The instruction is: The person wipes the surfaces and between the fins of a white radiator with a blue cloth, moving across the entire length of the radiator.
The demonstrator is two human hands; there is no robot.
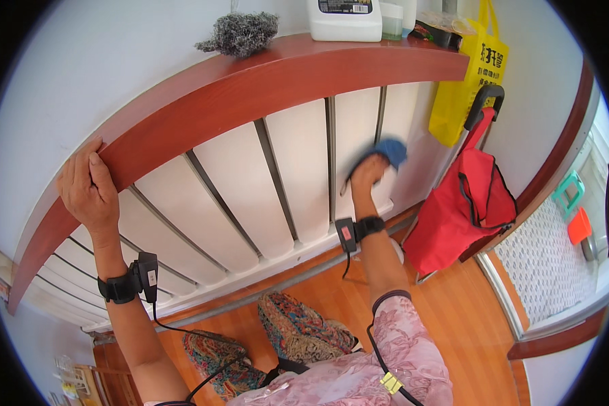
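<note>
My left hand (pixel 89 182) rests over the front edge of a reddish-brown wooden shelf (pixel 284 81), towards its left end, with nothing seen in it. Below the shelf stands a white panel radiator (pixel 233 193) with dark gaps between its panels. At the radiator's right part, my right hand (pixel 369 172) holds a blue cloth (pixel 392 151) against or close to the panels; hand and cloth are slightly blurred. Each wrist wears a black strap with a small cabled box.
Grey steel wool (pixel 243 34), a white plastic bottle (pixel 344 25) and a small jar (pixel 391 21) stand on the shelf. To the right, a yellow bag (pixel 462 96) hangs above a red trolley bag (pixel 457 208). A doorway shows a green stool (pixel 569 194).
</note>
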